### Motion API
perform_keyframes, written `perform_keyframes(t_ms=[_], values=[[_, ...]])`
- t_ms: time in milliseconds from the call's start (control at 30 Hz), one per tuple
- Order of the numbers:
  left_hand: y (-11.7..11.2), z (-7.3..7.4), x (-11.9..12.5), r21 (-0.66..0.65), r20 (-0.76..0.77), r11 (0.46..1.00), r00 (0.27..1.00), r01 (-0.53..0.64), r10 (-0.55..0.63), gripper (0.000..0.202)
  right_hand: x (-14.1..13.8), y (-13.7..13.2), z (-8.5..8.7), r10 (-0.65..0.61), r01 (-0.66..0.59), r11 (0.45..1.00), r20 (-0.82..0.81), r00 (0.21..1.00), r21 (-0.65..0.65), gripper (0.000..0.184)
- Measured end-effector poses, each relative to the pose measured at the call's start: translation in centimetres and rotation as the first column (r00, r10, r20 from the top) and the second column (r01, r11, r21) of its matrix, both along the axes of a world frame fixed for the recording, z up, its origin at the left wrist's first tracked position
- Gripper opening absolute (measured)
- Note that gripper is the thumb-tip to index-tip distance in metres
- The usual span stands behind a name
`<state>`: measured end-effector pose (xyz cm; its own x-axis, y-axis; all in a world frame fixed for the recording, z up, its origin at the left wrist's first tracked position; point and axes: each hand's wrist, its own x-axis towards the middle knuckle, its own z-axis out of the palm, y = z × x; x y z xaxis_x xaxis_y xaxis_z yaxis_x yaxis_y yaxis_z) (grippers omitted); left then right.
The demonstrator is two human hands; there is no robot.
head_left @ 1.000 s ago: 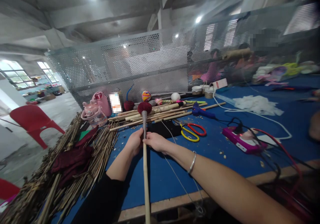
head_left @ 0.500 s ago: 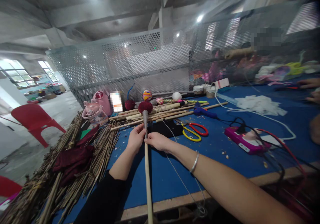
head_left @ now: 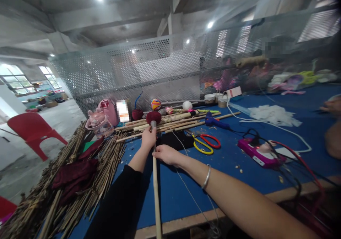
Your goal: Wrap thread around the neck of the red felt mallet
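I hold a long pale wooden stick [head_left: 157, 196] pointing away from me, with a dark red fuzzy ball [head_left: 153, 117] at its far end. My left hand [head_left: 148, 137] is closed round the stick just below the ball. Lower down, my right hand [head_left: 166, 154] pinches the stick; a silver bangle sits on that wrist. A thin grey thread [head_left: 186, 189] runs from the stick's top past my right hand toward the table's front edge.
On the blue table [head_left: 229, 160] lie a row of sticks [head_left: 173, 121], yellow and red scissors [head_left: 206, 143], a blue glue gun [head_left: 215, 122], a pink device with cables [head_left: 255, 153] and white stuffing [head_left: 269, 112]. Bundled twigs with dark red cloth [head_left: 74, 171] lie left. Another person's hand [head_left: 330, 105] is at right.
My left hand has slid up the stick to just under the red ball. My right hand stays lower on the stick.
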<state>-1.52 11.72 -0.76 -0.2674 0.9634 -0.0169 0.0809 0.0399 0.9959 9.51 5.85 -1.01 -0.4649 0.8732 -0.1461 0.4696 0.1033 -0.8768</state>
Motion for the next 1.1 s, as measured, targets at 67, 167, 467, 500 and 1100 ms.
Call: perform_keyframes(t_ms=[67, 167, 467, 500, 1100], values=[[0.2, 0.0, 0.3, 0.029, -0.069, 0.999, 0.997, -0.031, 0.033, 0.024, 0.0, 0.0, -0.1, -0.006, 0.006, 1.0, 0.008, 1.0, 0.004, 0.024], [-0.1, 0.0, 0.4, 0.078, -0.181, 0.996, 0.982, -0.047, 0.061, 0.022, -0.1, 0.0, -0.1, -0.015, 0.015, 1.0, -0.011, 1.0, 0.002, 0.024], [-1.0, 0.6, 0.8, 0.315, -0.644, 0.949, 0.732, -0.008, 0.22, 0.044, -0.4, -0.1, -0.1, -0.006, 0.002, 0.999, -0.083, 0.997, -0.04, 0.015], [-1.1, 0.6, 1.0, 0.285, -0.711, 0.959, 0.669, -0.004, 0.214, 0.045, -0.4, -0.1, -0.1, -0.006, 0.003, 0.999, -0.082, 0.997, -0.045, 0.014], [3.1, 1.7, 1.6, 0.091, -0.972, 0.994, 0.224, 0.061, 0.075, 0.082, -0.4, 0.0, -0.3, -0.013, 0.011, 0.997, -0.035, 0.999, -0.076, 0.013]])
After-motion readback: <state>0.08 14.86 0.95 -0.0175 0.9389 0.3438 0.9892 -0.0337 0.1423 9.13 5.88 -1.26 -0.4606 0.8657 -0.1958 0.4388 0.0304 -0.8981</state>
